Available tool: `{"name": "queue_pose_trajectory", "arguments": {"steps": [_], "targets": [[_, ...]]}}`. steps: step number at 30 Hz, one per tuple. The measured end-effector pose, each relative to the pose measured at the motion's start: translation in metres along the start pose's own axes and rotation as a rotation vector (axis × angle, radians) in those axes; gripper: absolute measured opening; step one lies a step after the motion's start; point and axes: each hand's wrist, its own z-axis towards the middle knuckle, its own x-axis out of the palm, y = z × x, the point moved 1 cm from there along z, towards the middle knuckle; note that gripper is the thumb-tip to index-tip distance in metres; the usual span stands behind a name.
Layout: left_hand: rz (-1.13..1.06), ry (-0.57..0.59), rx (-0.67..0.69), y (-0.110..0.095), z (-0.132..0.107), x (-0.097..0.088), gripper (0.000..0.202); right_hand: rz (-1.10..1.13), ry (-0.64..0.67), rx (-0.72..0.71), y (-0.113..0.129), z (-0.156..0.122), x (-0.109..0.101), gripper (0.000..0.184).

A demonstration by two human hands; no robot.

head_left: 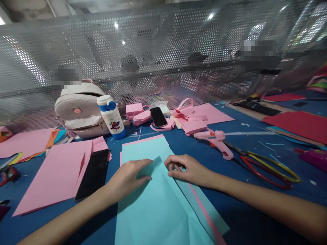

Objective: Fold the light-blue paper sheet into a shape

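Teal paper (153,211) lies in front of me, a crease along its right side and pink paper showing at its edges. Over its upper left part rests my left hand (133,173), thumb and fingers apart. A darker, narrow teal flap (156,163) sticks up between them; whether the fingertips touch it is hard to see. My right hand (182,168) is curled at the sheet's upper right edge, thumb and fingertips closed on the teal paper. Beyond it lie a pink glue gun (214,139) and scissors (270,168) with red and yellow handles.
Left of the teal paper are folded pink paper (53,173) and a black phone (94,173). A white bottle (112,117), a backpack (80,109), a smaller phone (158,116) and pink paper pieces (195,126) stand or lie before a perforated metal screen (163,44). Red paper (301,124) lies right.
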Motion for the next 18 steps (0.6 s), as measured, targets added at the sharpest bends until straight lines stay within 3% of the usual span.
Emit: {"name": "queue_pose_trajectory", "arguments": {"steps": [5, 8, 14, 18], "targets": [[0.359, -0.066, 0.222, -0.021, -0.003, 0.007, 0.039, 0.006, -0.047, -0.002, -0.002, 0.001, 0.004, 0.018], [0.374, -0.099, 0.263, -0.022, -0.002, 0.006, 0.042, -0.009, -0.064, -0.026, -0.003, 0.002, 0.004, 0.011], [-0.030, -0.166, -0.102, 0.002, 0.003, -0.002, 0.066, -0.069, -0.166, 0.014, -0.005, 0.001, -0.004, 0.009], [-0.302, -0.159, -0.258, 0.012, 0.001, -0.001, 0.069, -0.069, -0.224, 0.100, -0.010, 0.002, -0.009, 0.011]]}}
